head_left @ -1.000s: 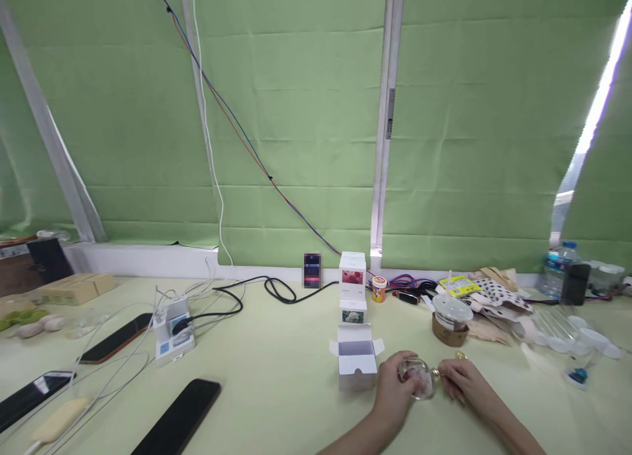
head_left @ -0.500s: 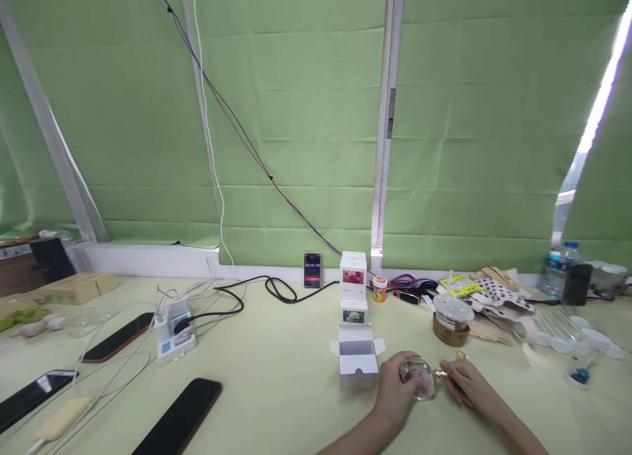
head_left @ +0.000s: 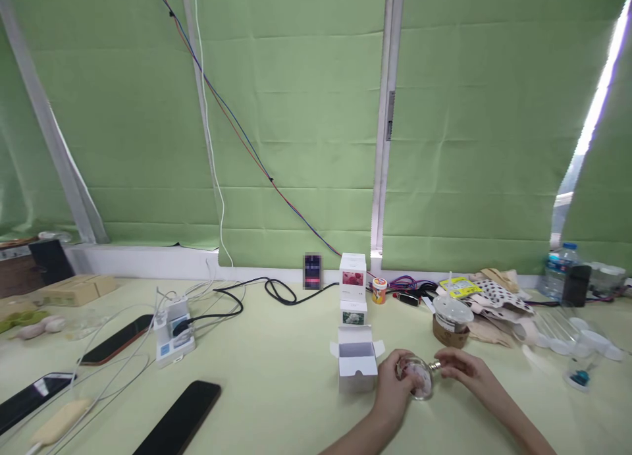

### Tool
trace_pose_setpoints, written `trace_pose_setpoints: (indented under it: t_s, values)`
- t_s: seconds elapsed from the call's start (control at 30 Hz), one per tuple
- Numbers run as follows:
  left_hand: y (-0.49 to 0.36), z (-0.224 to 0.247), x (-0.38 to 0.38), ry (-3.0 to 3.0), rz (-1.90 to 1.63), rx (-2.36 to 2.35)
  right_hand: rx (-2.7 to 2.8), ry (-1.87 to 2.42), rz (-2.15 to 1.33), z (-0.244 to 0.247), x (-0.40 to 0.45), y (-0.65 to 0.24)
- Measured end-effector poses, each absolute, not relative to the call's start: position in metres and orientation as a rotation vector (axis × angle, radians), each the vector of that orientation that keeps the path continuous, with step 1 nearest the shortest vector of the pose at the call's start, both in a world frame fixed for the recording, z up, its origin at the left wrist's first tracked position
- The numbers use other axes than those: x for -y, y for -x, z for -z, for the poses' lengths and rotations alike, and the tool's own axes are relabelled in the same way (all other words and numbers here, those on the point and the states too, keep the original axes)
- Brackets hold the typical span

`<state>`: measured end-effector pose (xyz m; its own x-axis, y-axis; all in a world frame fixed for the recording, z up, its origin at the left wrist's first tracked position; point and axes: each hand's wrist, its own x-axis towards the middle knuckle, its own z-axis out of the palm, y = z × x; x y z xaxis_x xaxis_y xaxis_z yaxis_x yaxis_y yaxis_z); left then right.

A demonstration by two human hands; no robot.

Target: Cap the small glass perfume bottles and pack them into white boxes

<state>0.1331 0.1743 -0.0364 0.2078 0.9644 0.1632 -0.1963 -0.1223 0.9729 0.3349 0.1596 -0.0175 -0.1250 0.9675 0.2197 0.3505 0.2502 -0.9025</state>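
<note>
A round clear glass bottle (head_left: 422,381), seemingly a perfume bottle, lies tilted over the table with its shiny metal neck (head_left: 434,365) pointing right. My left hand (head_left: 392,389) is wrapped round the glass body from the left, thumb across its front. At the neck end, the thumb and fingers of my right hand (head_left: 461,366) close on the metal tip; whether anything else is in them is hidden. Just left of the bottle stands an open white box (head_left: 357,374), its flaps spread.
Behind the open box are stacked white boxes (head_left: 353,280) with flower pictures and an orange jar (head_left: 379,290). A lidded tub (head_left: 451,313) and dotted cloth (head_left: 498,297) lie right. Phones, including a black phone (head_left: 180,415), and a power strip (head_left: 174,333) are left.
My right hand has shifted slightly up and left, its fingers now at the metal tip. The small gold piece seen beyond its fingers before no longer shows. My left hand keeps its hold.
</note>
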Motion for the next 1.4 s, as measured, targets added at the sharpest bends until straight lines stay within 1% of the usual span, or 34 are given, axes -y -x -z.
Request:
trace_pose_setpoints:
  t_s: [0.27,0.87,1.27,1.4]
  values:
    - [-0.129,0.034,-0.169,-1.388,-1.201,-0.899,1.667,1.286,-0.903,0.010,-0.155,-0.326]
    - [-0.127,0.034,-0.167,-1.470,-1.157,-0.898,1.690,1.250,-1.086,0.024,-0.158,-0.324]
    - [-0.128,0.029,-0.165,-1.422,-1.160,-0.902,1.684,1.308,-1.053,0.025,-0.156,-0.317]
    - [-0.128,0.028,-0.166,-1.351,-1.191,-0.901,1.614,1.263,-1.042,0.028,-0.158,-0.317]
